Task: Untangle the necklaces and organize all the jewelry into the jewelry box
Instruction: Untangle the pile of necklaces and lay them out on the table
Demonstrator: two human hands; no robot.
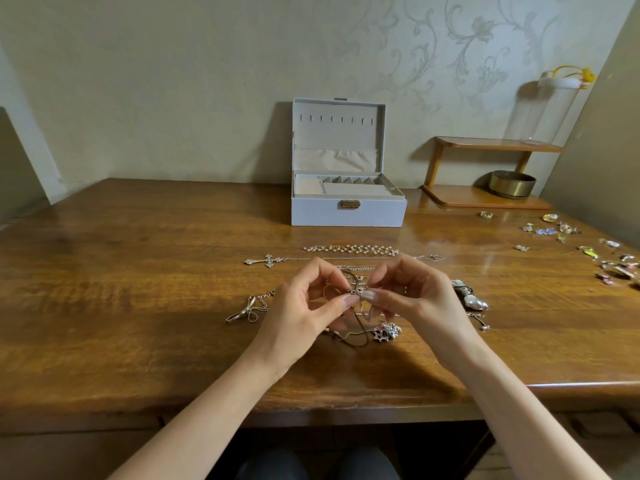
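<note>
My left hand (304,306) and my right hand (412,299) meet above the table's middle, both pinching a knot of tangled necklaces (358,293) with thumb and fingertips. Thin chains and a dark cord hang from the knot down to a jewelled pendant (387,331). Behind my hands lie a cross pendant (265,260) on a straight chain and a beaded chain (349,250). A bow pendant (244,311) lies to the left. The white jewelry box (348,213) stands open at the back, with its tray compartments showing.
Several small earrings and charms (568,237) are scattered at the right of the wooden table (138,271). A ring (486,214) lies near a wooden shelf (485,199) holding a brass tin (512,183) and a glass dome. A silvery piece (472,297) sits beside my right hand.
</note>
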